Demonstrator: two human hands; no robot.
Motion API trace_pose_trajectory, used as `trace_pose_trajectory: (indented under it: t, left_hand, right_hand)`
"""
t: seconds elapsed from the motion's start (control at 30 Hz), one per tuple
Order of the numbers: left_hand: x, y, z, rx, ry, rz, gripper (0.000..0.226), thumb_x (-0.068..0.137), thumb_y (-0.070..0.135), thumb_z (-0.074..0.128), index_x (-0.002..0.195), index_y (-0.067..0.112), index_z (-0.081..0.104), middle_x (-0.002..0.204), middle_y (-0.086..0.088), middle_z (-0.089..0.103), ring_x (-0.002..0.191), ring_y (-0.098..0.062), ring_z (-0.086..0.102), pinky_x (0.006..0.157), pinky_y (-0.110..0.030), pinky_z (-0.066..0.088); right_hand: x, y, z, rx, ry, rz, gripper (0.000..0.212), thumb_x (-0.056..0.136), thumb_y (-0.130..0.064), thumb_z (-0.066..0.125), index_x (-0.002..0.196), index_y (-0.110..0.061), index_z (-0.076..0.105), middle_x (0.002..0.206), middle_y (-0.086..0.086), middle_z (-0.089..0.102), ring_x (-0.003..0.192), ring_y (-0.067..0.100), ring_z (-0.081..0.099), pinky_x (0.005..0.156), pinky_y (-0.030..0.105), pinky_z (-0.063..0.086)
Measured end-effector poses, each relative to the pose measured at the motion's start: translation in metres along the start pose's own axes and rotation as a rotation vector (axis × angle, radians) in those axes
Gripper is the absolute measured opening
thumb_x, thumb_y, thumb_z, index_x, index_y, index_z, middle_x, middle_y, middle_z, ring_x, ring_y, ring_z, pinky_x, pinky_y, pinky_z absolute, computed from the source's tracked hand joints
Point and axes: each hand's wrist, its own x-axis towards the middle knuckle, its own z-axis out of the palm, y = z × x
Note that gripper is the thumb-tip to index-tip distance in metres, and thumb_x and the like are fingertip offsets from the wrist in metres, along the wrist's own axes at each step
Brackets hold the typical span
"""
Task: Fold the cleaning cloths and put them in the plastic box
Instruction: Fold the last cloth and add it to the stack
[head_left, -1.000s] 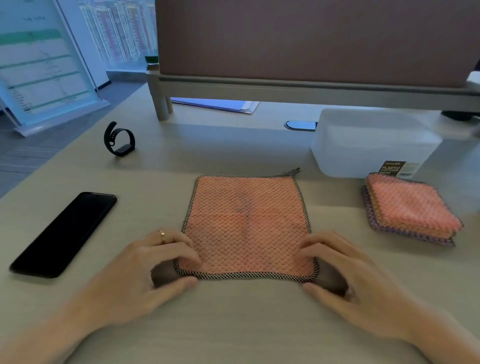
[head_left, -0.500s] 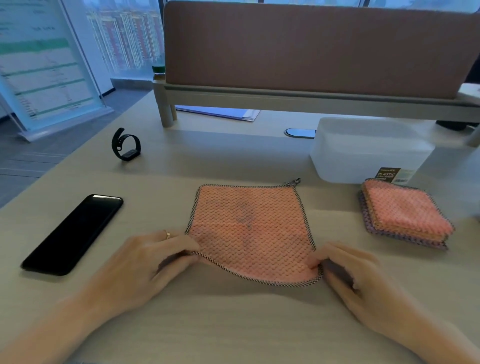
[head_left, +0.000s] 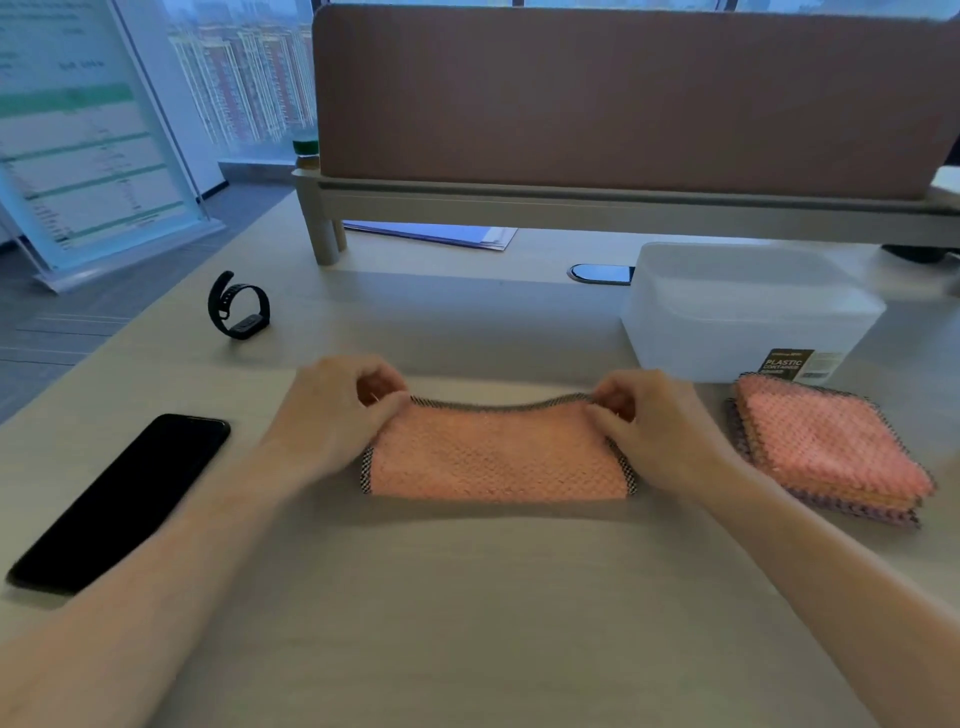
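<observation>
Since the frame 1 second back, both hands have carried the near edge of the orange cloth (head_left: 496, 457) away from the body and over to the far edge, so what lay open as a flat square now sits as a half-height strip in the middle of the desk (head_left: 467, 623). The left hand (head_left: 337, 410) pinches the far left corner between thumb and fingers, and the right hand (head_left: 654, 415) does the same on the far right corner, both closed snugly on the dark trim. That top edge sags a little between them, so I'd say the corners aren't lined up and pressed down yet.

Progress-wise, my guess is this is early-to-middle. 1 fold on this cloth is basically made, and it probably needs at least 1 more to match the stack of folded cloths (head_left: 831, 452) sitting just right of the right hand, touching the front of the plastic box (head_left: 748, 312). That stack looks like several layers, orange on top and purplish underneath, but I can't count them for sure.

As for the box, it's translucent and I can't tell if anything is inside it. So loading it seems to be still ahead, plus finishing this cloth.
</observation>
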Motion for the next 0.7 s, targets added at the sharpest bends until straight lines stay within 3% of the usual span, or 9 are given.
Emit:
trace_pose_trajectory:
  t: [0.1,0.27,0.4,0.5,0.57,0.63,0.7]
  left_hand:
    - [-0.004,-0.007,0.017,0.014,0.02,-0.029,0.006,0.084,0.027,0.08,0.082,0.031,0.076,0.071,0.019,0.068,0.069,0.01,0.059,0.062,-0.001,0.037]
    - [-0.002,-0.004,0.012,0.008,0.07,-0.023,0.002,0.085,0.027,0.079,0.085,0.029,0.078,0.072,0.018,0.068,0.069,0.006,0.061,0.061,-0.002,0.037]
    - [0.0,-0.004,0.013,0.027,0.038,-0.025,0.004,0.086,0.026,0.078,0.087,0.03,0.078,0.074,0.02,0.067,0.069,0.007,0.06,0.063,-0.002,0.036]
    - [0.001,-0.005,0.015,0.056,0.002,-0.014,0.005,0.087,0.027,0.078,0.089,0.031,0.077,0.075,0.021,0.065,0.071,0.008,0.058,0.064,-0.002,0.036]
    - [0.003,-0.004,0.012,0.072,-0.029,-0.017,0.004,0.087,0.029,0.077,0.09,0.031,0.075,0.075,0.021,0.064,0.072,0.008,0.058,0.063,-0.003,0.035]
    - [0.007,-0.004,0.01,0.105,-0.077,-0.024,0.004,0.087,0.03,0.076,0.09,0.029,0.073,0.077,0.018,0.064,0.073,0.007,0.057,0.062,-0.005,0.035]
    - [0.013,-0.002,0.008,0.136,-0.148,-0.051,0.007,0.089,0.032,0.074,0.09,0.027,0.07,0.081,0.016,0.065,0.075,0.002,0.058,0.062,-0.007,0.035]
  right_hand:
    - [0.0,0.006,0.013,-0.048,0.011,0.021,0.009,0.092,-0.03,0.072,0.097,-0.023,0.073,0.082,-0.013,0.069,0.076,0.004,0.062,0.078,0.034,0.055]
    - [0.002,0.004,0.007,0.009,0.071,0.02,0.005,0.091,-0.023,0.073,0.09,-0.028,0.07,0.078,-0.018,0.066,0.072,-0.003,0.059,0.064,0.014,0.042]
    - [0.005,0.003,0.008,-0.029,0.051,0.045,0.005,0.092,-0.023,0.071,0.095,-0.027,0.07,0.082,-0.014,0.067,0.074,-0.002,0.059,0.065,0.019,0.044]
    - [0.003,0.005,0.01,-0.107,0.013,0.051,0.014,0.092,-0.022,0.068,0.105,-0.026,0.066,0.094,-0.009,0.066,0.082,0.006,0.06,0.076,0.029,0.051]
    - [0.001,-0.001,0.01,-0.164,0.045,-0.004,0.025,0.093,-0.023,0.064,0.118,-0.024,0.061,0.108,-0.006,0.062,0.097,0.012,0.06,0.088,0.034,0.052]
    - [-0.002,-0.015,0.014,-0.218,0.085,-0.115,0.037,0.095,-0.028,0.059,0.131,-0.023,0.055,0.127,-0.003,0.058,0.117,0.018,0.054,0.1,0.036,0.047]
    - [-0.009,-0.033,0.025,-0.265,0.006,-0.218,0.049,0.099,-0.04,0.051,0.144,-0.024,0.047,0.149,-0.002,0.047,0.138,0.021,0.041,0.112,0.038,0.035]
